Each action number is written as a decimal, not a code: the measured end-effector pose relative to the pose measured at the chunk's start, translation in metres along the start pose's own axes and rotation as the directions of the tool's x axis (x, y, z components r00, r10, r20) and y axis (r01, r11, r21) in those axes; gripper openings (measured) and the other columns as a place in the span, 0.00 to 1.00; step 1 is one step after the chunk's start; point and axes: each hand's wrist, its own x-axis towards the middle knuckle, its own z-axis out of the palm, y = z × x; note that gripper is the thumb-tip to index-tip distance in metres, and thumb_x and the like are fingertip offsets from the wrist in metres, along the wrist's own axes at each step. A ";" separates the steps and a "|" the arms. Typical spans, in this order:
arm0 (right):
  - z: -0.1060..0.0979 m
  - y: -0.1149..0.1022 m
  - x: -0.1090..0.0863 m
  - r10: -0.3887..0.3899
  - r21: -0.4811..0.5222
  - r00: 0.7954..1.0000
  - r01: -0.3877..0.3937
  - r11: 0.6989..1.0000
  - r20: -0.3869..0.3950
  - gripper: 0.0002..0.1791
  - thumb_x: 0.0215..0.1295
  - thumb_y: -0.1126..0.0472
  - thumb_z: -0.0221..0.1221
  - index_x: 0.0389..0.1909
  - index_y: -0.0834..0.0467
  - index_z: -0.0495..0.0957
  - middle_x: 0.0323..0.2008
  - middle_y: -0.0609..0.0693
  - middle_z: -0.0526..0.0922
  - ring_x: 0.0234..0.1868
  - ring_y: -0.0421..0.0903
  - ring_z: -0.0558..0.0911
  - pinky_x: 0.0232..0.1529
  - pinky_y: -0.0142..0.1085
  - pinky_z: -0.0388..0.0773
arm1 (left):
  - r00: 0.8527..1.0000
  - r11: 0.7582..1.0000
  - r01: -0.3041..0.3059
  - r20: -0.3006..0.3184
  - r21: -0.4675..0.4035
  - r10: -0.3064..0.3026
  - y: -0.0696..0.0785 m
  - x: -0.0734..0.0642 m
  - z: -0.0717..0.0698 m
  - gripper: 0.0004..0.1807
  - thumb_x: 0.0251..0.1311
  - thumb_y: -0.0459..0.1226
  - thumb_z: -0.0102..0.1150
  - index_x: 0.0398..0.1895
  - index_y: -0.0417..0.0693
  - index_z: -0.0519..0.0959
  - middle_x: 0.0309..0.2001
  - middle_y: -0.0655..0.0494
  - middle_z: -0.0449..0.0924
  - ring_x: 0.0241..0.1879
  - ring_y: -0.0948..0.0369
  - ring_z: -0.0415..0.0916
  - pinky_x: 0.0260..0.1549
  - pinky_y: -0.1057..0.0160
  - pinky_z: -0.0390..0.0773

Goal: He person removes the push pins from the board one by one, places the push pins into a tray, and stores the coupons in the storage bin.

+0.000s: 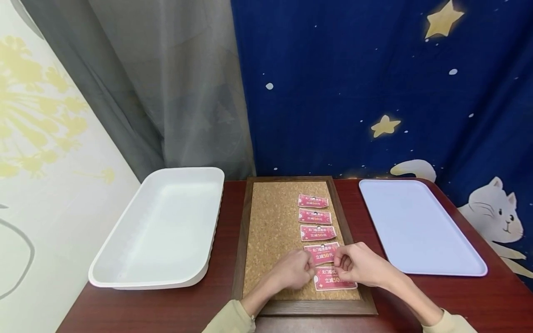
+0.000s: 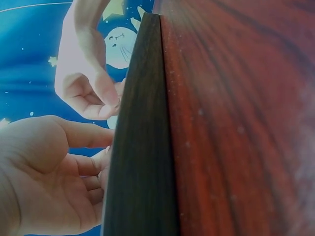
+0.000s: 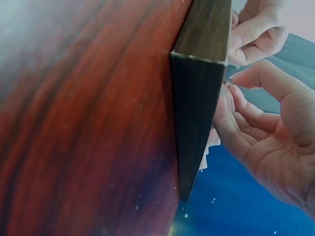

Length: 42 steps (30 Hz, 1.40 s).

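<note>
Several pink coupons lie in a column on the right half of a cork board, small pin heads showing at the top of the upper ones. My right hand is over the lowest coupon, covering part of it. In the right wrist view, the thumb and forefinger of this right hand pinch a small metal pin. Bent fingers of my left hand are at the left edges of the two lowest coupons. In the left wrist view, the board's frame hides the fingertips of that left hand.
Left of the board stands a deep white tray. A shallow pale-blue tray lies to the right. All rest on a dark red wood table, with a grey curtain and a blue star-patterned curtain behind.
</note>
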 end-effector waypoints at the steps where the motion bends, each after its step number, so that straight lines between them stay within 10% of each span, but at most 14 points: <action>1: -0.001 0.000 0.000 0.002 0.008 1.000 -0.002 1.000 0.000 0.09 0.52 0.70 0.66 0.26 0.54 0.77 0.22 0.36 0.76 0.24 0.30 0.76 0.26 0.29 0.78 | 1.000 1.000 0.001 -0.001 -0.006 -0.001 0.000 0.000 -0.001 0.07 0.58 0.29 0.64 0.26 0.47 0.79 0.22 0.63 0.71 0.21 0.67 0.66 0.24 0.70 0.69; 13: -0.012 -0.004 0.001 -0.006 0.025 0.996 0.008 1.000 -0.086 0.06 0.56 0.68 0.67 0.31 0.57 0.80 0.26 0.38 0.80 0.27 0.32 0.79 0.28 0.30 0.80 | 1.000 0.988 -0.008 -0.029 -0.155 0.004 0.002 -0.009 -0.018 0.09 0.62 0.30 0.63 0.26 0.47 0.75 0.22 0.62 0.70 0.20 0.68 0.65 0.21 0.70 0.68; 42: -0.068 0.008 -0.009 0.067 -0.043 0.928 -0.089 0.995 -0.366 0.07 0.59 0.69 0.67 0.36 0.57 0.81 0.31 0.46 0.85 0.32 0.35 0.82 0.35 0.28 0.80 | 0.981 0.992 -0.064 -0.189 -0.105 0.043 -0.043 -0.032 -0.091 0.06 0.70 0.33 0.58 0.33 0.43 0.80 0.25 0.58 0.77 0.22 0.68 0.68 0.22 0.68 0.69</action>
